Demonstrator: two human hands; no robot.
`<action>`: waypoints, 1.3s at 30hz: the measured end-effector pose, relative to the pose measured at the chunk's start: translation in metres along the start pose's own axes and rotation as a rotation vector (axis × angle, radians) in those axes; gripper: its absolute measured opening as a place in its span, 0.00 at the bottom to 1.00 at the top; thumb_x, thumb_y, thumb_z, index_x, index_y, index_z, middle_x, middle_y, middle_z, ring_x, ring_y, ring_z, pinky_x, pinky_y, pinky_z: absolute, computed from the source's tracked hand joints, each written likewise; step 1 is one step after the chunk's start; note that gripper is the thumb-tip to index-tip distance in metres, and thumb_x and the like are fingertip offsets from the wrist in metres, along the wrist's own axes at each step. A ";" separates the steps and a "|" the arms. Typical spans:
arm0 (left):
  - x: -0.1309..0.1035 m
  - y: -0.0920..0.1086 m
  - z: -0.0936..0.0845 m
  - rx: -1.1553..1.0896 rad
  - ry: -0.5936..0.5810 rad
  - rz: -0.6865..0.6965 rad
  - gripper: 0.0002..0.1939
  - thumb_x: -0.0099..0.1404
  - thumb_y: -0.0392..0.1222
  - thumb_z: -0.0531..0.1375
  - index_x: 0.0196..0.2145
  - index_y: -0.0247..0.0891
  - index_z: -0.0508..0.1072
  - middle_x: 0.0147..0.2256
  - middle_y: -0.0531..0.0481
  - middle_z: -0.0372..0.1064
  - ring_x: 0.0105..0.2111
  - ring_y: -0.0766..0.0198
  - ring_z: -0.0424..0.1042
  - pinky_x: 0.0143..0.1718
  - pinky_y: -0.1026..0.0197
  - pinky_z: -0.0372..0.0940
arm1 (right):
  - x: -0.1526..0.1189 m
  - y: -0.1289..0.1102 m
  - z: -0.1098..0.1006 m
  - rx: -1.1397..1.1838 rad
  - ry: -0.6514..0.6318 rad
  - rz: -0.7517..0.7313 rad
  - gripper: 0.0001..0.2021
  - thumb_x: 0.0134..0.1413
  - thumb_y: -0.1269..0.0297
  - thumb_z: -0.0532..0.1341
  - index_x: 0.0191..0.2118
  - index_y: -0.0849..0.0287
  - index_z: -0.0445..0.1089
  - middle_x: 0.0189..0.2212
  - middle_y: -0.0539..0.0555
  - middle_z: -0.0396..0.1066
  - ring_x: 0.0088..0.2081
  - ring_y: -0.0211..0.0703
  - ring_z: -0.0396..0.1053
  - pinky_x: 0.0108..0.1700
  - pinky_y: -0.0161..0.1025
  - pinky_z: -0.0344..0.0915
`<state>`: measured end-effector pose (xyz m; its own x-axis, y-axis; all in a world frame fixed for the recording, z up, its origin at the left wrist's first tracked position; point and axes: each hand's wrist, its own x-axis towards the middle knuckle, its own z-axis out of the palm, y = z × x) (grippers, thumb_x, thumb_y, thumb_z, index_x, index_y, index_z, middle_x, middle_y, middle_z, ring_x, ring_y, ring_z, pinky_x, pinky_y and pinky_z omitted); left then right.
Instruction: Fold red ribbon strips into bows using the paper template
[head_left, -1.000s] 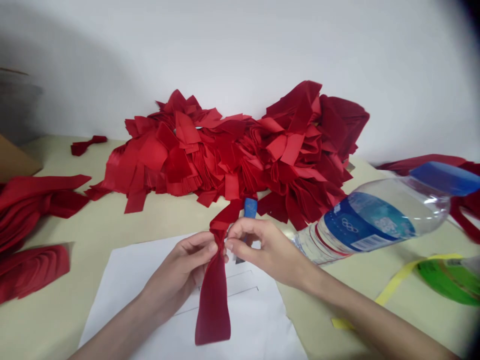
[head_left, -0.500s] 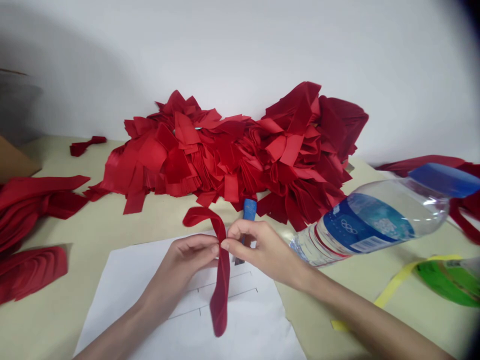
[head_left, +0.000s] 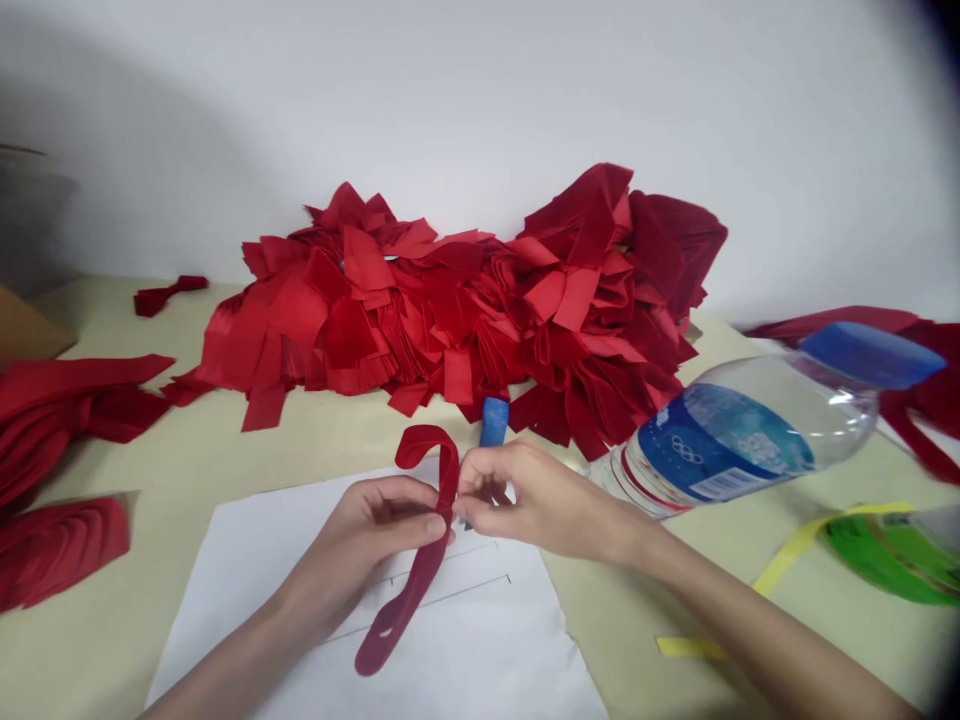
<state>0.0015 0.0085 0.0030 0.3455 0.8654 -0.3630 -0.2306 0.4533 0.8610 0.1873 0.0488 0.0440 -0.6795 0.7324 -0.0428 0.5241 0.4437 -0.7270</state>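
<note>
A looped strip of dark red velvet ribbon (head_left: 411,590) hangs above the white paper, its upper end curling over to the left and its lower end doubled back. My left hand (head_left: 375,530) is closed on the middle of it, thumb in front. Just right of the ribbon, my right hand (head_left: 525,500) is closed in a pinch, fingertips at the ribbon's edge; what sits between them is hidden. Behind the right fingers stands a blue-handled tool (head_left: 494,422), its lower part mostly covered. Ruled black lines mark the paper (head_left: 247,570) below.
A large heap of cut red ribbon pieces (head_left: 367,310) lies against the wall. More red strips (head_left: 60,540) are stacked at left, and a small red bow-shaped piece (head_left: 171,295) lies behind them. At right are a water bottle (head_left: 720,440), yellow tape (head_left: 795,550) and a green object (head_left: 885,560).
The ribbon's lower end has swung left and its upper curl has shifted right. My right fingertips have drawn slightly off the ribbon's front. The whole view has shifted a little.
</note>
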 end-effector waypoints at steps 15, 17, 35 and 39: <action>0.002 0.000 -0.003 0.038 0.083 0.061 0.04 0.54 0.38 0.65 0.29 0.37 0.74 0.29 0.54 0.71 0.31 0.70 0.67 0.34 0.70 0.61 | -0.001 0.008 -0.006 -0.009 0.049 0.038 0.07 0.57 0.66 0.55 0.35 0.59 0.70 0.28 0.49 0.71 0.29 0.33 0.66 0.32 0.31 0.59; 0.003 -0.001 -0.003 0.107 0.110 0.088 0.04 0.54 0.39 0.65 0.29 0.38 0.74 0.28 0.54 0.71 0.30 0.70 0.67 0.33 0.69 0.61 | 0.000 0.004 -0.002 0.124 0.101 0.080 0.11 0.59 0.61 0.53 0.35 0.60 0.70 0.29 0.50 0.72 0.29 0.34 0.67 0.31 0.31 0.60; 0.001 -0.008 0.005 0.315 0.293 0.187 0.06 0.50 0.38 0.64 0.27 0.38 0.72 0.26 0.54 0.71 0.29 0.65 0.70 0.31 0.65 0.63 | 0.005 0.006 0.028 0.223 0.166 0.153 0.07 0.54 0.69 0.55 0.27 0.59 0.67 0.24 0.47 0.68 0.26 0.33 0.64 0.27 0.30 0.59; -0.001 -0.002 0.005 0.215 0.230 0.115 0.06 0.50 0.36 0.65 0.28 0.38 0.72 0.26 0.55 0.71 0.29 0.66 0.69 0.31 0.66 0.62 | 0.007 0.011 0.021 0.367 0.058 0.146 0.05 0.53 0.68 0.55 0.29 0.61 0.67 0.25 0.49 0.69 0.26 0.33 0.65 0.27 0.30 0.61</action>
<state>0.0066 0.0057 0.0033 0.1079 0.9449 -0.3092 -0.0501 0.3158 0.9475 0.1778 0.0478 0.0213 -0.5762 0.8065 -0.1325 0.3872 0.1266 -0.9132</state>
